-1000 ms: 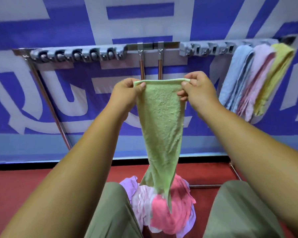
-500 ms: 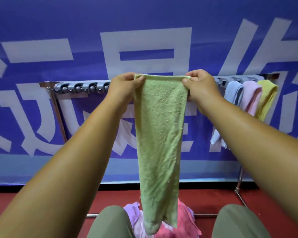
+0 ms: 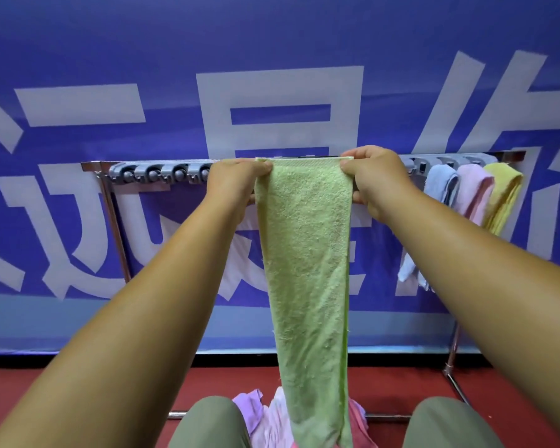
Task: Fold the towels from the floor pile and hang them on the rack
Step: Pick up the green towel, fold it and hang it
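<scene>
Left hand: the left hand [image 3: 236, 181] pinches the top left corner of the green towel [image 3: 307, 253], fingers [image 3: 259, 168] curled tight on the cloth.
Right hand: the right hand [image 3: 374, 181] pinches the top right corner, fingers curled over the edge.
Green towel: a long narrow strip, held up in front of the top bar of the rack [image 3: 110, 221] and hanging straight down; contact with the bar cannot be told.
Rack: a metal frame against the blue banner [image 3: 272, 33], with grey clips [image 3: 156, 173] along the top.
Hung towels: the blue towel [image 3: 440, 185], pink towel [image 3: 472, 192] and yellow towel [image 3: 501, 195] hang side by side at the right end.
Floor pile: the floor pile [image 3: 262, 418] lies between the knees, behind the towel's lower end.
</scene>
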### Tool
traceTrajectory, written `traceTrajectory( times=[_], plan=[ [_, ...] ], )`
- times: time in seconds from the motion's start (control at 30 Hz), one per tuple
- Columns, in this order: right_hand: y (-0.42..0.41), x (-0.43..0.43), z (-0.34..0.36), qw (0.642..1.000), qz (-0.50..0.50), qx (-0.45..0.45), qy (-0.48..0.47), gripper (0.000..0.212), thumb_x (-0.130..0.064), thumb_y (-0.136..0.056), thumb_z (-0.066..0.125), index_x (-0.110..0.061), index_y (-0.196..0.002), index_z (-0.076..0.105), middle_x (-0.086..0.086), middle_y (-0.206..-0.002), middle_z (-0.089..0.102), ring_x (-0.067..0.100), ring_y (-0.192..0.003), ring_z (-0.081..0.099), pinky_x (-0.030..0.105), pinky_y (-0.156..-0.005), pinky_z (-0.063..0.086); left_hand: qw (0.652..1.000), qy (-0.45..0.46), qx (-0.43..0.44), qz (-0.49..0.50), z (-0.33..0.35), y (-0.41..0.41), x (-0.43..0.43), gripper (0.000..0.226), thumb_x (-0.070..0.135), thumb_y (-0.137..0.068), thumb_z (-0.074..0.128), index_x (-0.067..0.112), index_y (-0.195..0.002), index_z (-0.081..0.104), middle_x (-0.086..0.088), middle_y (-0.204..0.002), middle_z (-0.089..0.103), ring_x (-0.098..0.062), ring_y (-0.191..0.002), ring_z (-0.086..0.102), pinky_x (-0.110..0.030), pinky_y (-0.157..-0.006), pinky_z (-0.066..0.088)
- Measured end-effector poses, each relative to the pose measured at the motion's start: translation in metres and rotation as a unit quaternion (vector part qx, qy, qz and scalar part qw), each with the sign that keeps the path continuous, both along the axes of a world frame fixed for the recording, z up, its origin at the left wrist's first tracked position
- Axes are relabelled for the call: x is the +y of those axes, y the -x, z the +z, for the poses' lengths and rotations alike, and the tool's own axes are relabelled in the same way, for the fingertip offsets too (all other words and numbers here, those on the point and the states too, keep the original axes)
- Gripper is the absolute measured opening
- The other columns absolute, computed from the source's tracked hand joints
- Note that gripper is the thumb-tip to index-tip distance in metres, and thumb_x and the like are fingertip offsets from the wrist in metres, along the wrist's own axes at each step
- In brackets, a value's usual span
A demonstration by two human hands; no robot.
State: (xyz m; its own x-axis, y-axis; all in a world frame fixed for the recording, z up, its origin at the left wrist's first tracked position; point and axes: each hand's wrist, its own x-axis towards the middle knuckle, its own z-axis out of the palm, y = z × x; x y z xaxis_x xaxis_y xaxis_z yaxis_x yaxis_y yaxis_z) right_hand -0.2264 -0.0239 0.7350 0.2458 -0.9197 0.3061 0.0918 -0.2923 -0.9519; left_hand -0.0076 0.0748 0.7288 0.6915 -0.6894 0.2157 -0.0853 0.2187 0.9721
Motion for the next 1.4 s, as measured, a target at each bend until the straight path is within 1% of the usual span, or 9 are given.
traceTrajectory(
  times=[0.2, 0.33, 0.43, 0.6, 0.8, 0.93, 1.1, 1.27, 1.4],
  plan=[
    [-0.006, 0.002, -0.015, 0.999, -0.019, 0.013, -0.023, 0.025, 0.0, -0.089, 0.061, -0.019, -0.096, 0.075, 0.01, -0.101, 0.078, 0.026, -0.091, 0.079, 0.048, -0.071, 0.068, 0.998, -0.058, 0.0, 0.038, -0.01, 0.01, -0.006, 0.048, 0.022, -0.066, 0.087, 0.007, -0.109, 0.072, -0.013, -0.091, 0.076, -0.028, -0.075, 0.078, -0.045, -0.074, 0.068],
    [-0.01, 0.007, -0.027, 0.999, -0.019, 0.027, -0.011, 0.023, -0.006, -0.09, 0.064, -0.023, -0.095, 0.077, 0.004, -0.098, 0.079, 0.024, -0.089, 0.079, 0.046, -0.07, 0.068, 0.997, -0.054, -0.02, 0.044, -0.02, 0.018, -0.006, 0.041, 0.021, -0.061, 0.082, 0.001, -0.096, 0.077, -0.01, -0.068, 0.071, -0.031, -0.063, 0.075, -0.057, -0.075, 0.067],
    [-0.015, 0.013, -0.033, 0.999, -0.025, 0.04, 0.007, 0.02, -0.009, -0.088, 0.067, -0.026, -0.092, 0.079, 0.001, -0.093, 0.08, 0.022, -0.086, 0.079, 0.046, -0.069, 0.068, 0.997, -0.056, -0.044, 0.04, -0.026, 0.024, -0.011, 0.04, 0.023, -0.059, 0.079, -0.003, -0.09, 0.078, -0.012, -0.069, 0.07, -0.031, -0.064, 0.075, -0.063, -0.075, 0.065],
    [-0.022, 0.021, -0.038, 0.997, -0.025, 0.065, 0.047, 0.018, -0.016, -0.086, 0.07, -0.028, -0.094, 0.08, -0.006, -0.09, 0.08, 0.018, -0.084, 0.079, 0.044, -0.07, 0.067, 0.991, -0.056, -0.113, 0.045, -0.034, 0.041, -0.018, 0.034, 0.03, -0.06, 0.074, 0.003, -0.08, 0.075, -0.009, -0.066, 0.06, -0.02, -0.062, 0.055, -0.067, -0.072, 0.063],
    [-0.028, 0.022, -0.04, 0.991, -0.037, 0.092, 0.09, 0.01, -0.025, -0.09, 0.073, -0.035, -0.089, 0.075, -0.005, -0.088, 0.08, 0.017, -0.084, 0.078, 0.045, -0.077, 0.066, 0.986, -0.04, -0.162, 0.019, -0.035, 0.068, -0.012, 0.017, 0.021, -0.068, 0.063, 0.024, -0.064, 0.079, 0.0, -0.058, 0.067, -0.028, -0.067, 0.071, -0.057, -0.073, 0.067],
    [-0.027, 0.019, -0.041, 0.989, -0.039, 0.097, 0.105, 0.016, -0.024, -0.094, 0.072, -0.038, -0.086, 0.071, -0.004, -0.093, 0.079, 0.019, -0.087, 0.078, 0.045, -0.079, 0.066, 0.983, -0.044, -0.177, -0.019, -0.036, 0.081, -0.008, 0.034, 0.018, -0.067, 0.058, 0.027, -0.085, 0.086, -0.003, -0.07, 0.078, -0.029, -0.078, 0.079, -0.055, -0.08, 0.067],
    [-0.023, 0.019, -0.039, 0.989, -0.016, 0.095, 0.112, 0.017, -0.02, -0.101, 0.065, -0.034, -0.105, 0.073, -0.002, -0.099, 0.078, 0.02, -0.091, 0.077, 0.046, -0.083, 0.065, 0.975, -0.025, -0.216, -0.047, -0.035, 0.09, -0.002, 0.038, 0.004, -0.086, 0.065, 0.028, -0.107, 0.085, 0.004, -0.082, 0.081, -0.022, -0.087, 0.08, -0.05, -0.085, 0.066],
    [-0.02, 0.025, -0.035, 0.996, 0.043, 0.041, 0.065, 0.027, -0.01, -0.101, 0.056, -0.029, -0.11, 0.073, 0.003, -0.1, 0.08, 0.02, -0.092, 0.079, 0.046, -0.086, 0.066, 0.975, 0.018, -0.218, 0.032, -0.035, 0.089, -0.007, 0.026, 0.01, -0.089, 0.076, 0.023, -0.111, 0.083, 0.006, -0.091, 0.081, -0.009, -0.084, 0.078, -0.038, -0.083, 0.067],
    [-0.016, 0.028, -0.037, 0.993, 0.109, -0.016, 0.036, 0.022, -0.019, -0.099, 0.065, -0.019, -0.118, 0.075, 0.006, -0.104, 0.08, 0.019, -0.096, 0.078, 0.045, -0.091, 0.064, 0.97, 0.042, -0.229, 0.065, -0.034, 0.087, -0.008, 0.019, 0.019, -0.088, 0.081, 0.025, -0.104, 0.073, 0.009, -0.099, 0.073, -0.009, -0.09, 0.073, -0.039, -0.082, 0.066]
  ],
)
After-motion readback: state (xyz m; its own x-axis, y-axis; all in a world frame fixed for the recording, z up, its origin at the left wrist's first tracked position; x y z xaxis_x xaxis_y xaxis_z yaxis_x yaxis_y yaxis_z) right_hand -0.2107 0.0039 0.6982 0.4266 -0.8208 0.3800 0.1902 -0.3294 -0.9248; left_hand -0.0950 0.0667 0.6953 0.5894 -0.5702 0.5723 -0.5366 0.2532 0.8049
